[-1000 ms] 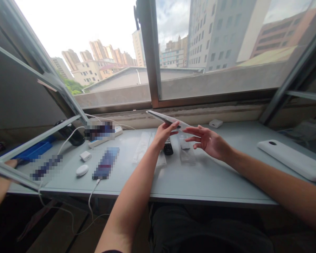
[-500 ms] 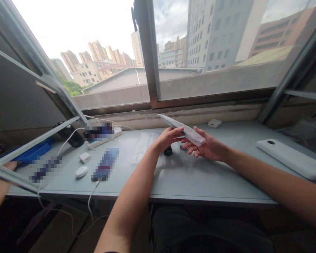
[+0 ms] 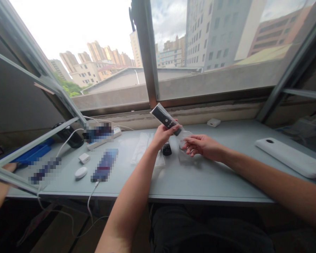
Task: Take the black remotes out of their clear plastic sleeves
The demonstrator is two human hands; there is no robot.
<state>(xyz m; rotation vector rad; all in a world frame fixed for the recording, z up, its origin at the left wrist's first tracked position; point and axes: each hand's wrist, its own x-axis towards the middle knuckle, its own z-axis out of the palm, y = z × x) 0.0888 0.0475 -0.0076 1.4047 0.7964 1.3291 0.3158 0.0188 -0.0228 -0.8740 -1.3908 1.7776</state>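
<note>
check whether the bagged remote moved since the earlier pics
Yes, up in the view: the bagged remote's far end now overlaps the foot of the window frame, where earlier it sat just below it.

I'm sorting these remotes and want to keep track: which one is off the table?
The remote in the plastic sleeve, held up in the left hand; the other remote lies on the table.

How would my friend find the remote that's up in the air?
Find the table under the big window, then look around its middle. There, the left hand holds up the wrapped remote, long and dark in see-through plastic. The other remote lies on the table; this one is raised and slanted, with a pale round spot.
</note>
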